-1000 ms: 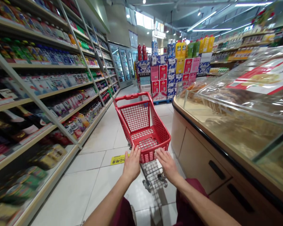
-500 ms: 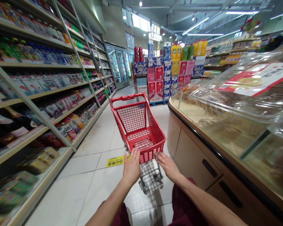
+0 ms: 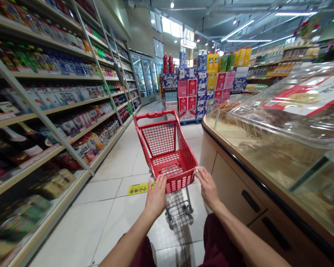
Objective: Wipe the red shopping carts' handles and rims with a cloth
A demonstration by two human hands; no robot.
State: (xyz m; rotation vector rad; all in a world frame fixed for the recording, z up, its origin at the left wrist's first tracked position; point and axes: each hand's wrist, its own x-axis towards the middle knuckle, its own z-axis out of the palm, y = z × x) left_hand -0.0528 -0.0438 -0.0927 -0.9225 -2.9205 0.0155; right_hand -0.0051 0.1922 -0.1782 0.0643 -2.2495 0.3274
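Note:
A red plastic shopping cart [image 3: 180,178] stands in front of me in the aisle, its basket holding nothing and its handle at the far end. My left hand [image 3: 156,198] has its fingers hooked over the near rim at the left, with the thumb apart from them. At the near right corner of that rim, my right hand [image 3: 207,187] has its fingers curled against the edge. A small pale patch shows at these fingertips, too small to make out. Below the basket are metal legs and casters.
Drink shelves [image 3: 80,104] line the left side. On the right is a wooden counter [image 3: 228,185] with clear plastic food packs [image 3: 295,107]. Stacked drink cartons [image 3: 187,96] stand ahead, near glass-door fridges [image 3: 146,76]. A yellow floor sticker [image 3: 137,188] lies left of the cart.
My right hand has shifted right and up along the near rim to its corner. My left hand stays on the rim. The view has turned slightly left.

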